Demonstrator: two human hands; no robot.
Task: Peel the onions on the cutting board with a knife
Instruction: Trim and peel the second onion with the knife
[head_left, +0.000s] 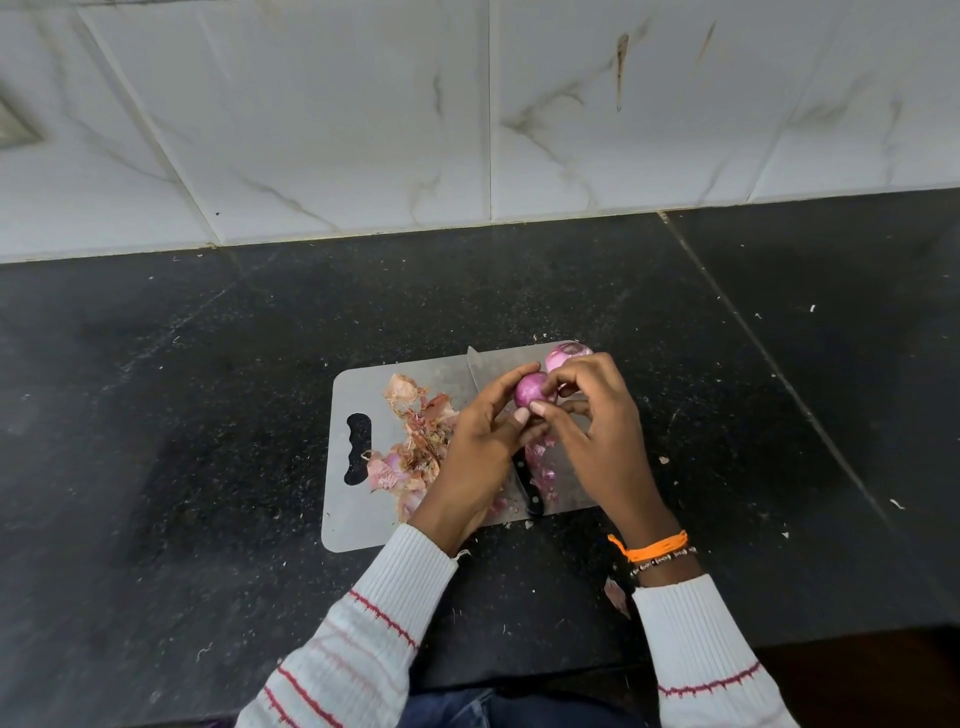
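Onion in hand: a purple onion (529, 388), its skin largely off, sits above the middle of the cutting board (363, 525), held between both hands.
Left hand: the left hand (480, 436) curls its fingers round the near and left side of the onion, thumb tip at its lower edge.
Right hand: the right hand (592, 415) closes its fingertips on the onion's right side, thumb meeting the left thumb beneath it.
Second onion: another peeled onion (567, 354) lies at the board's far right corner, just beyond the right hand's knuckles.
Knife: a black-handled knife (529, 491) lies flat on the board, blade pointing away from the person, its middle hidden under the hands.
Peels: a heap of dry pinkish peels (410, 447) covers the board's left half, beside its handle slot.
Setting: the pale board rests on a dark speckled counter (208, 415) below a white marbled tile wall (363, 130).
Wrist: orange thread and a beaded band (655, 550) circle the right wrist above a white striped sleeve (696, 639).
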